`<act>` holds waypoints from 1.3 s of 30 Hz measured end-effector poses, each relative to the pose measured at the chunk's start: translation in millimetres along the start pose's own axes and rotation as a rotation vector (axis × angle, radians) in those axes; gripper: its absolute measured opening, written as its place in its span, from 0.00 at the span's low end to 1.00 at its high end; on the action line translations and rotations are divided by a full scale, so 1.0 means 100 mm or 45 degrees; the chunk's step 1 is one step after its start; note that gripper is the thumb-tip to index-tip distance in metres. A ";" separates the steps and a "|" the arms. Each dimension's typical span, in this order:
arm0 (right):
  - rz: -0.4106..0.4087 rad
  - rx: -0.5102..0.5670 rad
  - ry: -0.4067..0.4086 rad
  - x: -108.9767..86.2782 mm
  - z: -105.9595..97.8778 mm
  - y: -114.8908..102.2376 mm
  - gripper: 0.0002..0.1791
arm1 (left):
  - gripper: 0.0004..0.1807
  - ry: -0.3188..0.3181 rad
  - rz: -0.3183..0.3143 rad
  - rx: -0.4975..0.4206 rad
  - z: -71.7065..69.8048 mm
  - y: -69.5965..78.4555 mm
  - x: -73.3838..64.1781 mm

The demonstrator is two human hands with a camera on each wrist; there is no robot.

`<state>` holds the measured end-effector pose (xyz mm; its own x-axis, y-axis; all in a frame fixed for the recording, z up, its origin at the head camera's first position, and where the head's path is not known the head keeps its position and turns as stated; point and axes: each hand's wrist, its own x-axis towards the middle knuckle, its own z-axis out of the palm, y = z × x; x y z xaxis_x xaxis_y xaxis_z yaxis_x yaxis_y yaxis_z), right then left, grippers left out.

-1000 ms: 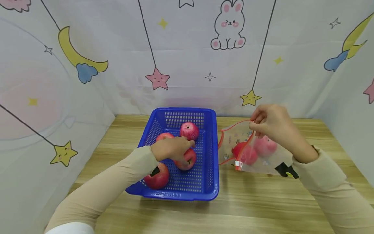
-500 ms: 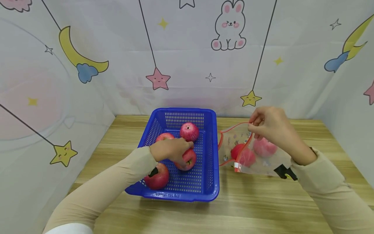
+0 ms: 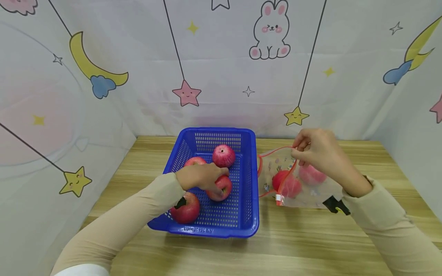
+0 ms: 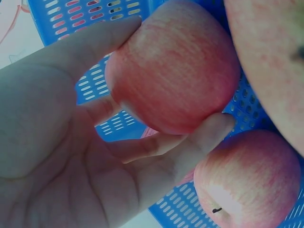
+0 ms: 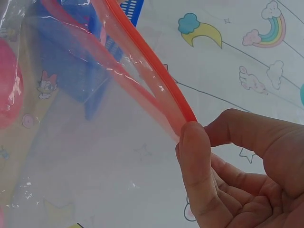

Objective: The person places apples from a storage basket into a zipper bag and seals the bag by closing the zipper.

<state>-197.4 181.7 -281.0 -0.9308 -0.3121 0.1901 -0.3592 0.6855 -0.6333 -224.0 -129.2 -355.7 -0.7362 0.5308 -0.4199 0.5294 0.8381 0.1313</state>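
Inside the blue plastic basket [image 3: 253, 214], my left hand [image 3: 200, 177] grips an apple [image 3: 221, 188], thumb on one side and fingers round the other, as the left wrist view shows. Other apples lie about it: a striped one [image 3: 223, 155] at the back, one [image 3: 194, 161] partly behind the hand, and one [image 3: 186, 209] at the front left. My right hand [image 3: 319, 151] pinches the orange-edged rim of a clear zip bag [image 3: 310, 197] between thumb and forefinger, keeping its mouth apart. Red fruit [image 3: 287, 184] shows through the bag. A white slider [image 3: 278, 197] sits at the rim's lower corner.
The wood-grain table [image 3: 228, 255] carries the basket and, just to its right, the bag. A white printed cloth [image 3: 221, 111] closes off the back and both sides. The basket's right wall stands between the apples and the bag's mouth.
My right hand has lowered slightly and shifted a little left, drawing the bag's rim with it. The left hand has stayed almost still on its apple.
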 end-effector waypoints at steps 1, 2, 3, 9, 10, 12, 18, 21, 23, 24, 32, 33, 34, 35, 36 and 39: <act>0.000 -0.001 -0.002 0.00 0.00 0.00 0.04 | 0.33 0.003 0.005 0.004 0.00 0.00 0.00; -0.003 -0.001 -0.005 0.00 0.01 0.00 0.04 | 0.33 0.005 0.010 0.008 0.01 -0.01 0.00; -0.007 -0.001 -0.005 0.00 0.01 0.01 0.04 | 0.32 0.003 0.009 0.010 0.01 -0.01 0.00; -0.006 0.019 -0.017 -0.01 0.03 0.01 0.04 | 0.32 -0.017 0.001 0.010 -0.01 -0.01 -0.02; -0.003 0.021 -0.020 -0.01 0.03 0.01 0.05 | 0.32 -0.019 0.002 0.008 -0.01 -0.01 -0.02; -0.002 0.018 -0.022 -0.02 0.03 0.02 0.05 | 0.32 -0.018 0.005 0.017 -0.02 -0.01 -0.03; -0.007 0.018 -0.022 -0.03 0.03 0.02 0.05 | 0.31 -0.025 0.025 0.009 -0.02 -0.02 -0.04; -0.009 0.022 -0.026 -0.03 0.03 0.02 0.05 | 0.31 -0.030 0.038 -0.014 -0.02 -0.02 -0.05; -0.012 0.021 -0.025 -0.03 0.04 0.02 0.05 | 0.31 -0.028 0.045 -0.015 -0.02 -0.02 -0.05; -0.013 0.017 -0.023 -0.03 0.04 0.02 0.05 | 0.30 -0.026 0.049 -0.015 -0.02 -0.02 -0.05; -0.019 0.017 -0.023 -0.03 0.04 0.03 0.05 | 0.30 -0.026 0.063 -0.011 -0.03 -0.01 -0.07; -0.019 0.017 -0.025 -0.03 0.03 0.03 0.05 | 0.30 -0.026 0.061 -0.007 -0.03 -0.01 -0.08; -0.020 0.019 -0.025 -0.03 0.03 0.03 0.05 | 0.30 -0.024 0.059 -0.012 -0.03 -0.01 -0.08; -0.021 0.017 -0.025 -0.03 0.03 0.03 0.05 | 0.30 -0.023 0.054 -0.010 -0.03 -0.01 -0.08; -0.021 0.017 -0.024 -0.03 0.03 0.03 0.05 | 0.30 -0.020 0.048 -0.004 -0.03 -0.01 -0.08; -0.022 0.020 -0.022 -0.03 0.03 0.04 0.05 | 0.30 -0.018 0.038 -0.012 -0.04 -0.01 -0.08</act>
<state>-195.5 183.5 -286.2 -0.9232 -0.3352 0.1880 -0.3738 0.6694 -0.6420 -220.0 -133.8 -348.3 -0.7140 0.5540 -0.4280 0.5473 0.8230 0.1523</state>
